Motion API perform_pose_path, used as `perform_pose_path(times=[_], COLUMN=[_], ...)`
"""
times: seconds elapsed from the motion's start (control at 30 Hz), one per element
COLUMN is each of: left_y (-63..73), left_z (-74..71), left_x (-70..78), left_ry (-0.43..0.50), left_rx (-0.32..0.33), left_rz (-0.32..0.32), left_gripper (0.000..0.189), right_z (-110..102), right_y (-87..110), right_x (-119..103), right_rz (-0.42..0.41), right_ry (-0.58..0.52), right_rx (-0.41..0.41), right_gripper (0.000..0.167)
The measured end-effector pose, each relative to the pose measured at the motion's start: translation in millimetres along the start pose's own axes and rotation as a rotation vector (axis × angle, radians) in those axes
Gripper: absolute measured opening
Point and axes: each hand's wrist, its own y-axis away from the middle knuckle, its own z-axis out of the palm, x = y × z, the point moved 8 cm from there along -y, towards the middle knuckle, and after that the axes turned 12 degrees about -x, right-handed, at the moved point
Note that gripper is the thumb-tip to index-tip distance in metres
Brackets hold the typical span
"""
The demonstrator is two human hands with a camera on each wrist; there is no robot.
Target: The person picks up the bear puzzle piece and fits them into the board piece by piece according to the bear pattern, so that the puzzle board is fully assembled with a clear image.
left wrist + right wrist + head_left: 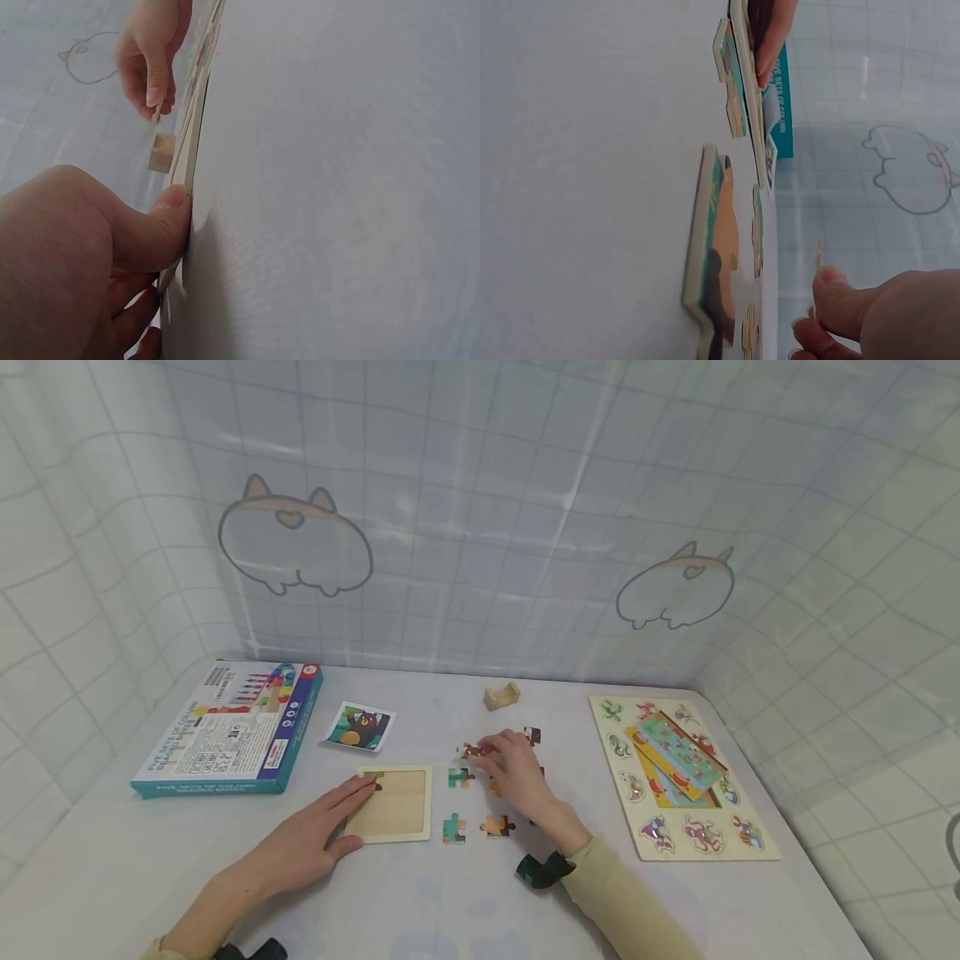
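At the left edge of the wooden frame [397, 810], the left hand [303, 835] rests, fingers extended. Right of the frame, the right hand [519, 772] pinches a puzzle piece [472, 751]. Filling seems barely begun; the next move likely calls for orienting it.

Clad in a plain beige right sleeve [630, 897], with black, rounded wrist attachment [545, 870]; matched at left by a second attachment [258, 951] and, apparently, beige cuff [161, 951], cropped.
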Motion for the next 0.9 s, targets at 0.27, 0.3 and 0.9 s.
perform_pose_path(times=[0.27,0.3,0.9], left_y=[0.7,0.7,2.5], left_z=[-0.1,0.2,-2.5], left_x=[1.1,1.2,1.8], left_ry=[0.005,0.006,-0.010], left_rx=[0.000,-0.002,0.016], left_rz=[-0.001,-0.001,0.020], left_gripper=[0.070,0.070,0.069], right_z=[9.2,11.3,53.4], right_y=[0.4,-0.4,-23.2], right_x=[-20.0,-23.4,-80.2], right_rz=[-0.044,-0.051,-0.143], right_ry=[0.002,0.004,0.020], right_rx=[-0.038,-0.047,-0.136], right_gripper=[0.021,0.021,0.023])
